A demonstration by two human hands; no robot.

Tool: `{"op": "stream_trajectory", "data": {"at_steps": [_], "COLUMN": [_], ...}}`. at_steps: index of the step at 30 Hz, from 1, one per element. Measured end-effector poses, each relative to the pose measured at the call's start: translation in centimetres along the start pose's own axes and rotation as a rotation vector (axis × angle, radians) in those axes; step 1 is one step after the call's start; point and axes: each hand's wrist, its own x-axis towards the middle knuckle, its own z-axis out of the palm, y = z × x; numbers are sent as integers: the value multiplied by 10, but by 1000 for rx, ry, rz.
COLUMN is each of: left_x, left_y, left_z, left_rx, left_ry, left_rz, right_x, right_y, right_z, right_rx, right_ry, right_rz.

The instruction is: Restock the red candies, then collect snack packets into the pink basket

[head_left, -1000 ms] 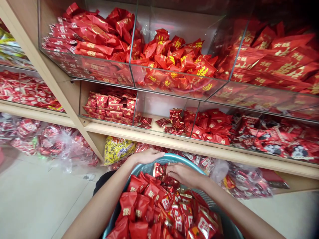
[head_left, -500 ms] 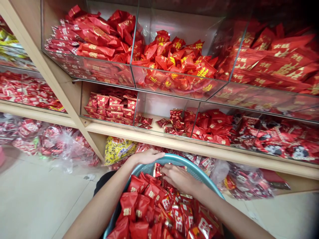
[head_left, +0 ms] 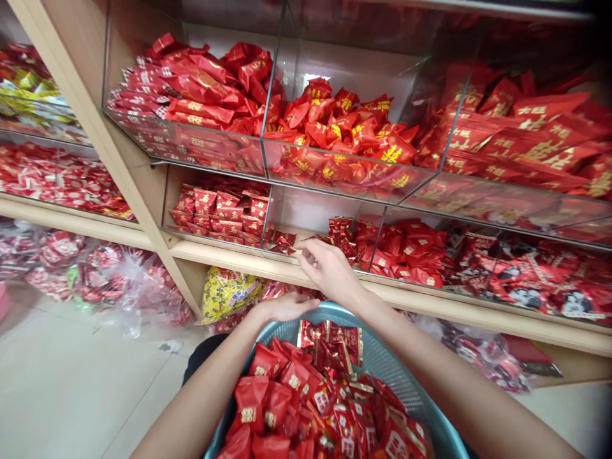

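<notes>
A teal basket (head_left: 421,389) full of red candy packets (head_left: 296,376) stands at the bottom middle. My left hand (head_left: 287,306) grips its far rim, with the fingers over the edge. Above that rim, at the front of the lower shelf compartment, is my right hand (head_left: 322,264), its fingers loosely bent and apart, with nothing seen in them. Small dark red packets (head_left: 283,241) lie in that compartment beside the fingertips. Several shiny dark red packets (head_left: 332,344) with gold edges rest on top at the basket's far side.
Clear-fronted upper bins hold red packets (head_left: 344,127). The shelf edge (head_left: 234,259) runs across beyond the basket. Below it lie a yellow bag (head_left: 229,293) and clear plastic bags (head_left: 138,293) of candy on the floor. A slanted wooden post (head_left: 102,146) stands at left.
My right hand has left the basket and moved up to the lower shelf compartment. The shiny packets it covered now show. My left hand stays on the rim.
</notes>
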Motion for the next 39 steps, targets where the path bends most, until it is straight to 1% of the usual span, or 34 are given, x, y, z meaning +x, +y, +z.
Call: {"op": "stream_trajectory", "data": {"at_steps": [2,4,6,8,12,17,23,27,33,35,39], "left_x": [-3,-5,-7,-7,-6,-4,-4,-5,-8,-9,-8], "left_y": [5,10,12,12,8,8,8,9,14,15,15], "left_z": [-1,-2,-3,-3,-3,-3,-3,-3,-5,-5,-5], "left_rx": [38,70,91,105,116,115,114,121,137,137,136], "left_ry": [-18,-25,-23,-13,-15,-38,-21,-28,-25,-26,-29], "left_rz": [-33,-59,-78,-94,-100,-82,-85,-76,-80,-91,-97], "right_x": [30,55,72,81,82,78,74,72,71,71,72], "right_y": [9,19,27,31,35,38,34,31,36,38,40], "right_z": [10,20,29,36,46,45,39,35,37,38,40], "right_rx": [30,42,51,70,109,170,261,367,535,579,699], "right_ry": [-56,-107,-162,-231,-339,-387,-402,-424,-439,-433,-382], "right_rz": [110,181,215,240,286,324,358,380,412,414,414]}}
